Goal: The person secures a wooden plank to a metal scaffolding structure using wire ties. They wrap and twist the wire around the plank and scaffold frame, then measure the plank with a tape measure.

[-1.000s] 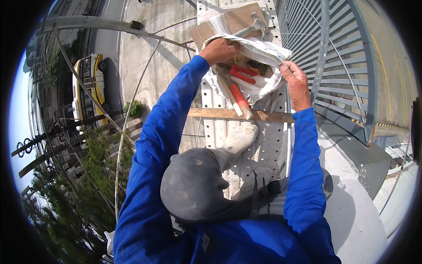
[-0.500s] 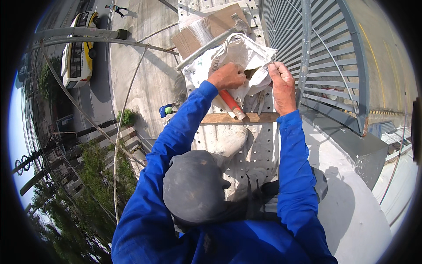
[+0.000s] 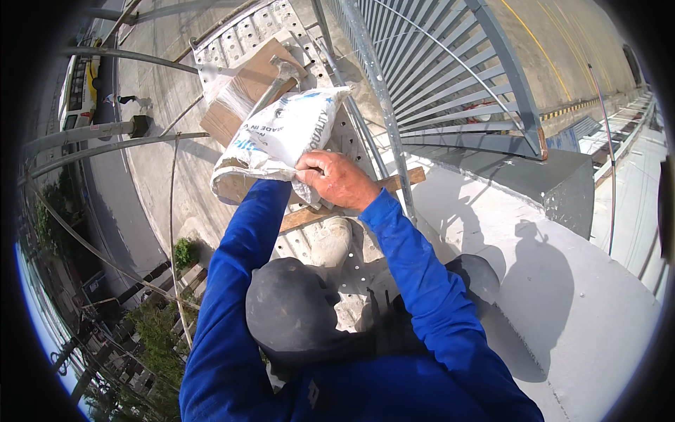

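Note:
A white woven plastic sack (image 3: 299, 126) with blue and black print lies across the walkway ahead of me, its mouth turned toward me. My right hand (image 3: 337, 179) is closed on the edge of that mouth, thumb and fingers pinching the fabric. The left forearm (image 3: 259, 214), in a blue sleeve, runs into the opening, so my left hand is hidden inside. Just beyond the sack, a hammer (image 3: 283, 70) rests on a piece of brown cardboard (image 3: 271, 53). Below the right hand, a wooden strip (image 3: 301, 219) crosses the walkway.
I am on a raised perforated metal walkway (image 3: 235, 43) among scaffold pipes (image 3: 378, 84). A grey slatted railing (image 3: 457, 81) and a pale ledge (image 3: 562, 302) stand on the right. On the left, far below, are a street, a bus (image 3: 76, 91) and a pedestrian (image 3: 125, 99).
The sack has been turned so its printed side shows and its mouth faces me. My left hand has gone inside it. My right hand has moved left along with the sack.

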Motion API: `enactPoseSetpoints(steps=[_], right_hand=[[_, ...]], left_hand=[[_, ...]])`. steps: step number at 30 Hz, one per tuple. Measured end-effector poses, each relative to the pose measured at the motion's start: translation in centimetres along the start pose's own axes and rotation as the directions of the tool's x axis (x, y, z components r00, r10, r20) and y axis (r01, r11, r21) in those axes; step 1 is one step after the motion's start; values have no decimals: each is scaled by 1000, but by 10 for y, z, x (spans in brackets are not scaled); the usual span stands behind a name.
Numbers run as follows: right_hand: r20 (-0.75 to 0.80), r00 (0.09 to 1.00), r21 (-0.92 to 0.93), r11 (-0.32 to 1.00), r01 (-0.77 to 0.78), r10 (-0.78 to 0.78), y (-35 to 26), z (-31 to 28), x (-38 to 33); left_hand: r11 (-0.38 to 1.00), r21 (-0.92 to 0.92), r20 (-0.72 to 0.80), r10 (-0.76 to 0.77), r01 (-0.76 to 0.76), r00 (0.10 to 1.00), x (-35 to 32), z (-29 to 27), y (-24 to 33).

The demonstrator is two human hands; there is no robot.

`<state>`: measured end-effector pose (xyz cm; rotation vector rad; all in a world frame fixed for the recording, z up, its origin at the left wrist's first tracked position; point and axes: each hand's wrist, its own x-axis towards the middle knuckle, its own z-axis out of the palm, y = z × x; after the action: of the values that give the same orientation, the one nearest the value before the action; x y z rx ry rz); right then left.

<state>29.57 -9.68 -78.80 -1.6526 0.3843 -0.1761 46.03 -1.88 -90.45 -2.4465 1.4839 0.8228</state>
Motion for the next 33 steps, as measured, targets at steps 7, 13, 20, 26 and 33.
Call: enactPoseSetpoints(steps=[7, 13, 20, 26, 33], right_hand=[[-370, 913, -104, 970, -222, 169, -30, 18, -10], [-303, 882, 111, 933, -343, 361, -122, 24, -76], [-179, 708, 729, 575, -370, 683, -318, -18, -184], [-316, 843, 538, 814, -218, 435, -458, -67, -240], [-466, 739, 675, 736, -59, 486, -569, -86, -281]], left_hand=[[932, -337, 108, -100, 131, 989, -69, -54, -2], [220, -934, 141, -496, 281, 857, -225, -110, 37], [-188, -982, 31, -168, -1, 985, -370, -278, 155], [317, -924, -242, -54, -214, 969, -463, -420, 237], [362, -861, -329, 137, -356, 934, -514, -501, 264]])
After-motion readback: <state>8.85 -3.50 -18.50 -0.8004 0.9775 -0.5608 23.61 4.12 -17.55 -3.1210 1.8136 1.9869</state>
